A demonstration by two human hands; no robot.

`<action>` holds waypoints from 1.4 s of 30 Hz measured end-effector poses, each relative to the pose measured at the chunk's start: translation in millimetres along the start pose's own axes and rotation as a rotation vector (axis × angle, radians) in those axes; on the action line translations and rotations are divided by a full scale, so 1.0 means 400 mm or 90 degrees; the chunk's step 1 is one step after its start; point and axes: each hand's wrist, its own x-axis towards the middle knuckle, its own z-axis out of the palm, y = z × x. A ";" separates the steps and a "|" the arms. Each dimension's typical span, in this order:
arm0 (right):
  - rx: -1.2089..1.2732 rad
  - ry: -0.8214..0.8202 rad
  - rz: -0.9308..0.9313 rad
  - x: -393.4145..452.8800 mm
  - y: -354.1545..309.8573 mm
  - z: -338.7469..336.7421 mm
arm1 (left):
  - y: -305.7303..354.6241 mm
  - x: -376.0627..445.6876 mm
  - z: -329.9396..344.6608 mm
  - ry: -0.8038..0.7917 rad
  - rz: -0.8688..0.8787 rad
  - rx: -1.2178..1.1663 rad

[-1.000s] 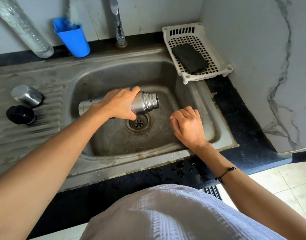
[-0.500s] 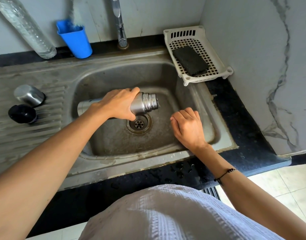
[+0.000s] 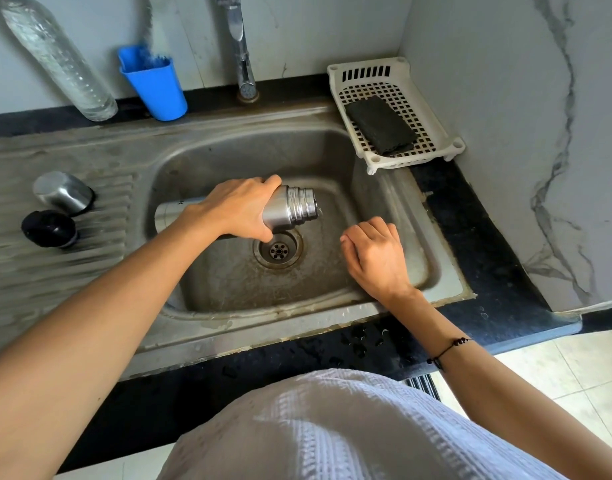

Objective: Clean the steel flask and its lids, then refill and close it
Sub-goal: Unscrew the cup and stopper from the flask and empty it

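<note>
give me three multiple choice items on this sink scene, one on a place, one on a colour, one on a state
1. Where does the dark scrub pad lie?
A. in the white basket at the sink's right rear corner
B. over the drain
C. inside the cup

2. What colour is the plastic cup by the wall?
A. red
B. blue
C. green

3. How is the steel flask right now?
A. upright with both lids on
B. lying loose on the draining board
C. open, held on its side over the sink basin

Answers:
1. A, the pad rests on the basket's perforated floor.
2. B, the cup beside the tap is bright blue.
3. C, the left hand grips the flask near its bare threaded neck, mouth pointing right above the drain, while the steel lid and black lid sit on the draining board.
</note>
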 end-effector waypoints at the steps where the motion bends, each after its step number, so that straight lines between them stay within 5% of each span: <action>1: 0.000 -0.002 0.001 0.000 0.000 0.000 | 0.000 0.000 -0.001 0.000 0.000 -0.001; 42: -0.004 0.002 -0.004 -0.002 -0.002 -0.004 | 0.010 0.002 -0.015 -0.003 0.017 0.014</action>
